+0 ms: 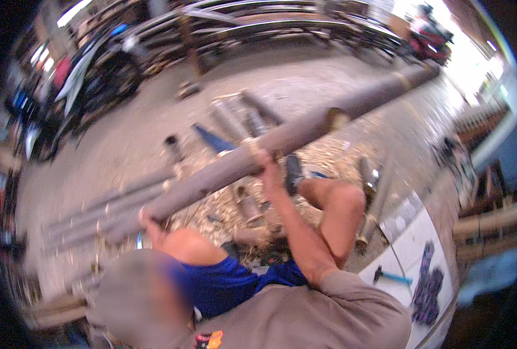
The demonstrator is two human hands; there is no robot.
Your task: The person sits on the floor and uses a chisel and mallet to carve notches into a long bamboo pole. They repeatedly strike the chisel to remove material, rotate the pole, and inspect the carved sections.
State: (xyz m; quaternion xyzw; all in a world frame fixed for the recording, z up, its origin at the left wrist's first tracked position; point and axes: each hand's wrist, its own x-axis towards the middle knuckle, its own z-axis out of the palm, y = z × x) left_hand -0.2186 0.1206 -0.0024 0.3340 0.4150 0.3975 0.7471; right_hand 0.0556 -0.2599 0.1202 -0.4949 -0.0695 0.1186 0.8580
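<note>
Long grey-brown wooden pole [282, 139], slanting across bare knees above a shaving-strewn concrete floor [305, 81].
Right hand [268, 166] grips the pole mid-length, fingers wrapped; left hand [149, 224] clasps its lower stretch. Loose poles [95, 212] lie alongside.

Left hand [148, 224], right hand [268, 166] gripping

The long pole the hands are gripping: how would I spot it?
Find the bare knees above the concrete floor. Across them, running diagonally toward the upper right, lies the long grey-brown pole, gripped by the right hand and left hand. It far outreaches the shorter poles nearby.
</note>
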